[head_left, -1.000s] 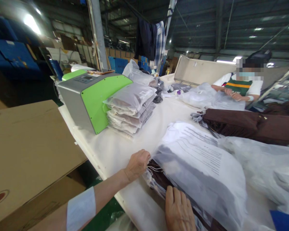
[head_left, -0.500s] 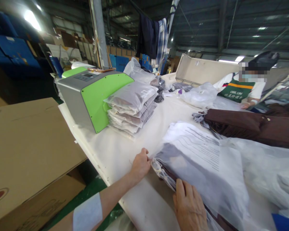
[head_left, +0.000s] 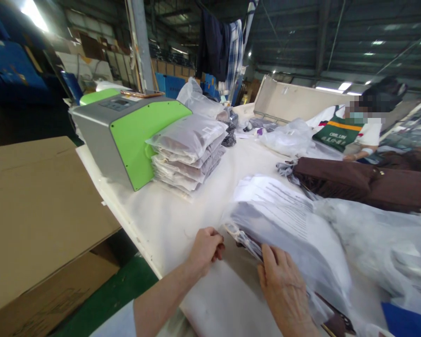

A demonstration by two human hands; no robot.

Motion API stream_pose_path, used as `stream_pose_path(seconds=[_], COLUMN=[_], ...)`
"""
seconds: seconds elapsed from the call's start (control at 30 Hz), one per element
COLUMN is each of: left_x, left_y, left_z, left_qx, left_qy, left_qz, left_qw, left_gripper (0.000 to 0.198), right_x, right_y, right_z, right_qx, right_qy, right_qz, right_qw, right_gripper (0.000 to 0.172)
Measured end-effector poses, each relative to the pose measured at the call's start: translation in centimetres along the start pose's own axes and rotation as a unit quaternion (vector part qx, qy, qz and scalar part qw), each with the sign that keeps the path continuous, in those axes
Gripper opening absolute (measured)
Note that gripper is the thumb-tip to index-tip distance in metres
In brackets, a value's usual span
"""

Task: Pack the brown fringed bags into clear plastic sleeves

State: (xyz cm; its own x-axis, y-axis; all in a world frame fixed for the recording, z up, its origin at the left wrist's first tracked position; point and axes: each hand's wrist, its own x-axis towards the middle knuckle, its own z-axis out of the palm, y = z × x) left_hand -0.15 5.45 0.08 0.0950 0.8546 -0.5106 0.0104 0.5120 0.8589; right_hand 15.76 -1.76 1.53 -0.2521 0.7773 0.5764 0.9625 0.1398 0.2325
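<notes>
A clear plastic bag point(head_left: 284, 229) with printed lines and a dark brown garment inside lies on the white-covered table point(head_left: 168, 220). My right hand point(head_left: 286, 290) grips its near edge, fingers bent over the bunched plastic. Just left of the bag's near corner is my left hand point(head_left: 207, 247), its fingers curled inward. Whatever those fingers may hold is hidden. A narrow gap shows between the left hand and the bag's corner.
A grey and green machine point(head_left: 133, 145) stands at left, touching a stack of bagged garments point(head_left: 189, 154). Brown fabric point(head_left: 354, 182) and loose plastic point(head_left: 389, 248) lie at right. A large cardboard box point(head_left: 45, 196) borders the table. A co-worker point(head_left: 344, 131) works at far right.
My left hand has come away from the bag's corner and moved slightly nearer me. The bag's near edge has shifted, with my right hand still on it.
</notes>
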Motion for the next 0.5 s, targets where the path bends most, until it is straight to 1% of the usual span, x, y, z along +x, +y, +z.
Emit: stream_pose_path(seconds=[0.07,0.17,0.23,0.3,0.4,0.5], left_x=[-0.3,-0.4,-0.3,-0.4,-1.1,-2.2], left_y=[-0.2,-0.7,-1.0,-1.2,-1.9,-2.7], left_z=[1.2,3.4,4.7,5.5,5.8,5.0], left_qx=[-0.043,-0.090,-0.111,-0.122,-0.118,-0.101], left_qy=[-0.012,-0.038,-0.042,-0.039,-0.049,-0.089], left_qz=[-0.020,-0.046,-0.063,-0.078,-0.088,-0.096], left_qw=[0.999,0.994,0.991,0.989,0.988,0.986], left_gripper=[0.009,0.014,0.016,0.018,0.016,0.014], right_x=[-0.2,-0.6,-0.8,-0.9,-1.1,-1.4], right_y=[-0.1,-0.2,-0.2,-0.2,-0.1,0.2], right_z=[0.4,0.9,1.1,1.2,1.5,1.8], right_qx=[0.007,0.001,-0.007,-0.016,-0.013,0.021], right_qy=[-0.007,-0.006,0.004,0.014,0.024,0.027], right_qz=[-0.005,-0.023,-0.033,-0.032,-0.043,-0.073], right_qw=[1.000,1.000,0.999,0.999,0.999,0.997], right_gripper=[0.018,0.024,0.025,0.025,0.029,0.032])
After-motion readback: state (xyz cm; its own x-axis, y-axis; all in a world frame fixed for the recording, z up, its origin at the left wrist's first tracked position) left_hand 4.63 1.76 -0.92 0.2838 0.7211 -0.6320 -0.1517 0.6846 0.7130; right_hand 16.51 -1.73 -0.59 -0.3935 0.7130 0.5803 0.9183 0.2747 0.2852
